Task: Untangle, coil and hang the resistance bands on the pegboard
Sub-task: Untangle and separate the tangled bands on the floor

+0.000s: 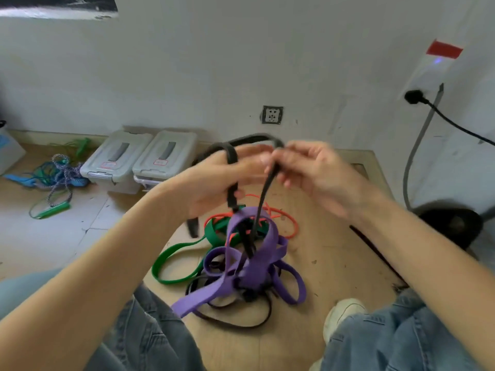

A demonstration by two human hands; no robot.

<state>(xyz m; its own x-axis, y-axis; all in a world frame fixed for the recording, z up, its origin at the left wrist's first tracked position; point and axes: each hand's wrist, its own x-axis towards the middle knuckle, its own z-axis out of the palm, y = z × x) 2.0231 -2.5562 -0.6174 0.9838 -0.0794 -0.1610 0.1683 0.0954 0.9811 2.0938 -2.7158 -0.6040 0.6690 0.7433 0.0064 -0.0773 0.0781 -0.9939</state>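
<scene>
Step in hand: while both hands hold it raised above the heap, the flat black rubber resistance band (250, 140) is being worked free of the tangle; judged from the pile, untangling has barely begun, and no pegboard is in view.
How to do it well: I would feed slack toward the knot rather than haul upward; pulling hard looks likely to cinch the purple loops tighter; follow one black strand down to where it dives through the purple, then open that loop and pass the black back out.
Left hand: the left hand (214, 180) has its fingers curled round one strand of the black band, which drapes over it and runs down behind the palm.
Right hand: the right hand (308, 172) pinches the other strand near the top of the arch; blur hides the exact fingers.
Where the bands are: the tangle lies on the wooden floor panel (334, 250) between the person's denim-clad knees, near the viewer; the black arch is lifted toward the far wall.
How the tangle looks: a wide purple flat band (261, 253) wraps the middle in several loops; a green flat band (171, 259) trails out left; a thin orange band (290, 220) curls at the far right; more black loops lie under the near side.
Also there: two grey lidded plastic boxes (139, 158) against the far wall; skipping ropes (57, 175) lie far left.
</scene>
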